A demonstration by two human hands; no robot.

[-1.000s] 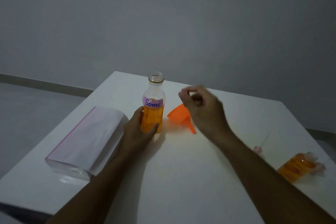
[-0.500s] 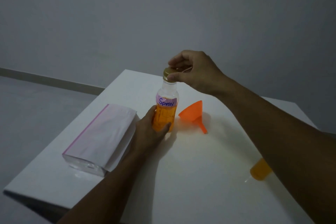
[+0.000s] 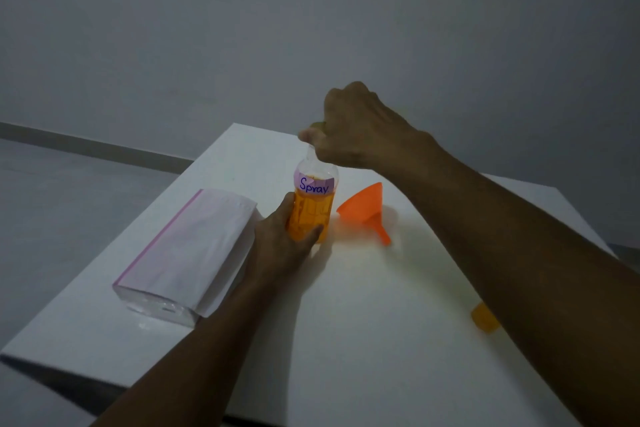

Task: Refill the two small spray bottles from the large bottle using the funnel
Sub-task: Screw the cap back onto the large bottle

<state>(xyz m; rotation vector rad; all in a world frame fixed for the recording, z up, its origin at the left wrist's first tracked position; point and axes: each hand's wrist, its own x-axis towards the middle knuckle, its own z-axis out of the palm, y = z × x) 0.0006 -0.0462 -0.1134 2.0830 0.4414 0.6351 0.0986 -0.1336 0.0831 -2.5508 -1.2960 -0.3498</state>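
Note:
The large bottle (image 3: 313, 210), clear with orange liquid and a pink "Spray" label, stands upright mid-table. My left hand (image 3: 282, 244) grips its lower body from the left. My right hand (image 3: 349, 130) is curled over the bottle's top and grips the gold cap (image 3: 316, 125), of which only a sliver shows. The orange funnel (image 3: 363, 210) lies on its side just right of the bottle, spout toward me. A small spray bottle (image 3: 485, 321) with orange liquid peeks out under my right forearm; the rest of it is hidden.
A zip bag holding white paper (image 3: 187, 253) lies left of the bottle, close to my left wrist. The white table (image 3: 363, 340) ends at a near edge on the left and a far edge by the grey wall.
My right hand brought the cap from beside the funnel onto the open bottle neck and has since rotated round it. My left hand stays on the bottle.

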